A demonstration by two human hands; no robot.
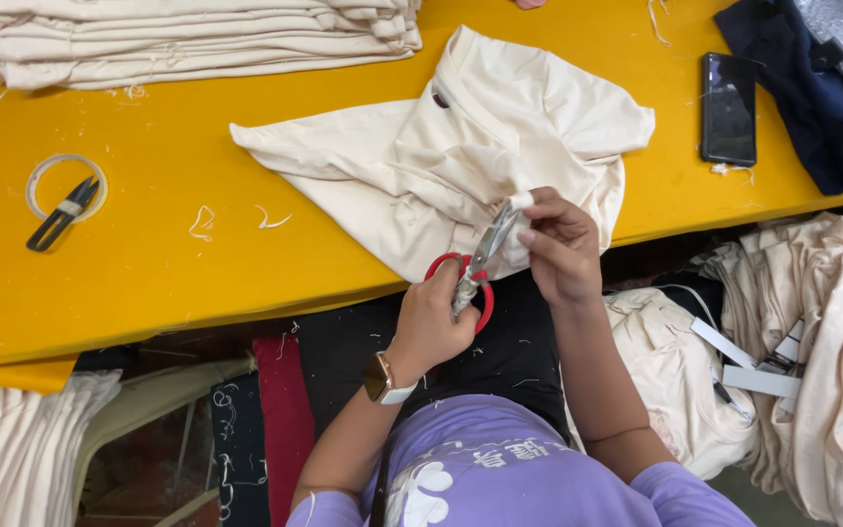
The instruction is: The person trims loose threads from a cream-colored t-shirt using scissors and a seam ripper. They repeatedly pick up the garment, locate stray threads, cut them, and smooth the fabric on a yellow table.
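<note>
— What is the left hand (434, 320) doing?

— Its grip is clenched around the red-handled scissors (473, 270), fingers through the loops, with the blades angled up and to the right toward the cloth. A watch with a pale strap (383, 381) sits on that wrist.

— And the right hand (560, 244)?

— Its grip is pinching a bunched fold of the cream garment (461, 146) right at the scissor tips (whether the blades are touching the fabric or just beside it, I cannot tell).

— Where does the garment lie?

— Spread on the yellow worktop (148, 263), its lower edge hanging over the near side where both hands meet it.

— What else is on the worktop?

— A stack of folded cream cloth (187, 39) at the far left corner. Near the left edge, a small black thread snipper (62, 214) lies across a ring of pale tape (66, 186). Loose thread scraps (203, 222) are scattered between it and the garment. A dark phone (729, 107) lies to the right, well apart from the hands, beside a navy cloth (812, 107).

— And below the worktop?

— A heap of cream garments (812, 332) to the person's right, and more folded cream cloth (12, 459) at the lower left.
</note>
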